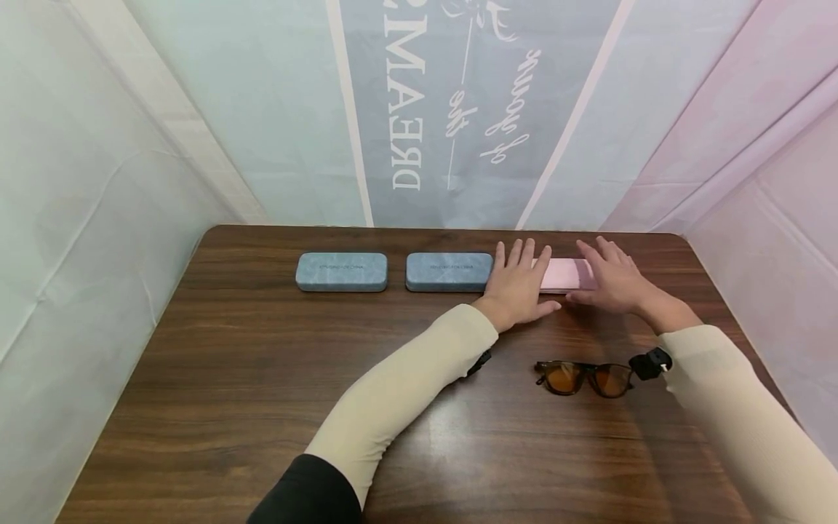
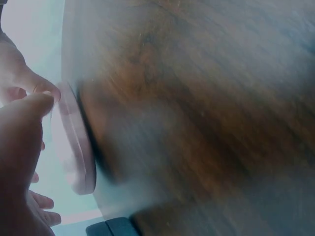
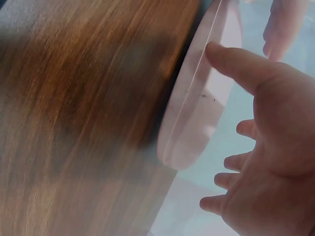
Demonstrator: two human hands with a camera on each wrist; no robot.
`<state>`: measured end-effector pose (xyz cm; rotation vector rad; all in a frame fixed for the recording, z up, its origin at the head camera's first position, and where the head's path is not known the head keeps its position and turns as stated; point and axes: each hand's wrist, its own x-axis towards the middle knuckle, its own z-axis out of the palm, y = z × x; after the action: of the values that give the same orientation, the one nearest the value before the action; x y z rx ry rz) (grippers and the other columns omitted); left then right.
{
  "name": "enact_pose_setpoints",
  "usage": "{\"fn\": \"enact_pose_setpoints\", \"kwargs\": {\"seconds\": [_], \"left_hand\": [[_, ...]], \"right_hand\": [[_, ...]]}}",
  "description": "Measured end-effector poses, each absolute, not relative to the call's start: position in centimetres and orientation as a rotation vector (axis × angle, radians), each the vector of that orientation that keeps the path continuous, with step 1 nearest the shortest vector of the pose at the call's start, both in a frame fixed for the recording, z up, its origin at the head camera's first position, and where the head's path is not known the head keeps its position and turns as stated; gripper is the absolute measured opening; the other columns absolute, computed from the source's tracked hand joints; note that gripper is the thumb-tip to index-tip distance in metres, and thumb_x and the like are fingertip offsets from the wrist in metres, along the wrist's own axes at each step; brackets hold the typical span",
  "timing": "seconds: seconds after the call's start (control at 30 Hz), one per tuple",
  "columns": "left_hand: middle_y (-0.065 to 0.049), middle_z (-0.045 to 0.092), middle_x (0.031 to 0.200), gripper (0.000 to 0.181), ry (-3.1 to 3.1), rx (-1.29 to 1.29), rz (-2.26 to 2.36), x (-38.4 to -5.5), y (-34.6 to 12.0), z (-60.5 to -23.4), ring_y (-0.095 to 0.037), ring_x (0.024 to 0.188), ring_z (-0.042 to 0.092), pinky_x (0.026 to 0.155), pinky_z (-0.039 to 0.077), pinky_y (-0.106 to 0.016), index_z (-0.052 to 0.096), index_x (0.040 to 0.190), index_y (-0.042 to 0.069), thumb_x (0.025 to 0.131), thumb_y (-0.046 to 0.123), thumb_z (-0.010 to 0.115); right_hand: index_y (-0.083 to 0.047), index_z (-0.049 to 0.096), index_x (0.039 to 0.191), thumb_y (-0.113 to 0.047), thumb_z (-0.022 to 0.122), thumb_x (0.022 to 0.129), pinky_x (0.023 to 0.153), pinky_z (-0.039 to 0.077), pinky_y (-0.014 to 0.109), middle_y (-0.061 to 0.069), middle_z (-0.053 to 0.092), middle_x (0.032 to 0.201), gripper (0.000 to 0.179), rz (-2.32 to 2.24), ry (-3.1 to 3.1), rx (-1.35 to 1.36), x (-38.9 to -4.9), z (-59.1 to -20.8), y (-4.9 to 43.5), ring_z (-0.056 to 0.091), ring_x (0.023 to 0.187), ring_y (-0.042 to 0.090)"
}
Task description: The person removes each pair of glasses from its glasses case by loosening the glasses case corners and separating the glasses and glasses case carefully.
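A pink glasses case (image 1: 564,275) lies flat near the table's far edge, partly covered by both hands. My left hand (image 1: 513,290) spreads straight fingers at its left end, beside a blue glasses case (image 1: 445,274). At the other end is my right hand (image 1: 614,282), its fingers extended and apart. In the right wrist view its thumb reaches the seam side of the pink glasses case (image 3: 194,113); firm contact is hard to judge. The left wrist view shows the case (image 2: 76,147) lid down.
Another blue glasses case (image 1: 342,273) stands in the same row, further left. Glasses with orange-brown lenses (image 1: 561,378) lie on the wooden table (image 1: 262,378), closer than the pink case, by the right wrist's camera (image 1: 650,363). Printed cloth (image 1: 288,116) hangs behind.
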<state>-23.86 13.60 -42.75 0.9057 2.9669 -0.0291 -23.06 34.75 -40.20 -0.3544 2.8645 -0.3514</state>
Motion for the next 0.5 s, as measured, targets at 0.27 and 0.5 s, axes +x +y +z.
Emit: {"fn": "enact_pose_setpoints", "kwargs": {"seconds": [0.27,0.5], "left_hand": [[-0.008,0.005,0.171,0.1,2.97,0.903,-0.053,-24.1,12.1,-42.1,-0.028,0.157,0.001,0.121,-0.002,-0.059,-0.001,0.165,0.023,0.091,0.085,0.025],[-0.009,0.006,0.171,0.099,2.93,0.945,-0.051,-24.4,10.5,-41.5,-0.028,0.157,0.0,0.121,-0.003,-0.058,-0.002,0.165,0.022,0.093,0.084,0.025]], "right_hand": [[0.002,0.006,0.161,-0.046,0.076,0.09,0.11,0.001,0.078,0.04,-0.002,0.16,0.111,-0.389,2.848,-0.353,-22.4,-39.5,33.7,-0.004,0.147,0.058],[0.001,0.003,0.161,-0.051,0.079,0.085,0.11,-0.001,0.077,0.038,-0.006,0.162,0.12,-0.387,2.862,-0.397,-22.1,-38.9,32.7,-0.006,0.148,0.057]]}}
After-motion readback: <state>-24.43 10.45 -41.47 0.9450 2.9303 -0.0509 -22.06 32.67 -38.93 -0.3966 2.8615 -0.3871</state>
